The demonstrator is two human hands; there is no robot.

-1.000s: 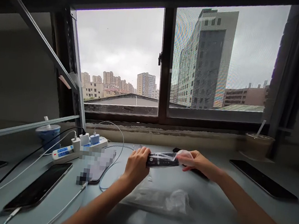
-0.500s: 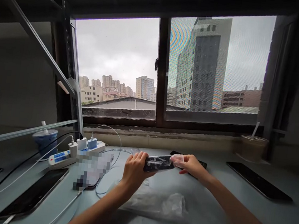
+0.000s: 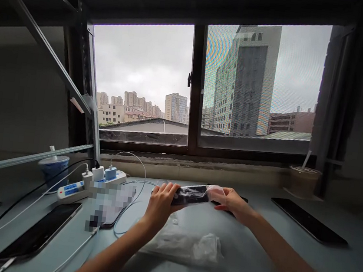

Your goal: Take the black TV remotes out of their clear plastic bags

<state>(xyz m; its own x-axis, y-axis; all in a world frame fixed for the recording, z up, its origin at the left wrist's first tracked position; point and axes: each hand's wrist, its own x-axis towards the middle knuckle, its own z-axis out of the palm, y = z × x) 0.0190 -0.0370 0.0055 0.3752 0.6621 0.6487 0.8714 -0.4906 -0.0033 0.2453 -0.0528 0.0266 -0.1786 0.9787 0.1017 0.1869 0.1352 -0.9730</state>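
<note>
My left hand is wrapped round the left end of a black phone, held tilted above the table. Clear, glossy plastic lies over its dark face. From the right end a thin, pinkish translucent plastic sleeve sticks out. My right hand pinches that sleeve, fingers closed. Beneath my hands, a crumpled clear plastic bag rests on the table. Partly hidden behind my right hand is another dark flat thing, which looks like a phone.
A dark phone lies to the right, near a lidded drink cup with a straw. On the left are a plugged-in phone, a power strip, cables, a pale phone and a blue cup. A metal shelf frame stands there.
More of the pinkish plastic sleeve shows at the phone's right end, stretched between the phone and my right hand. The phone and my left hand have shifted slightly left.
</note>
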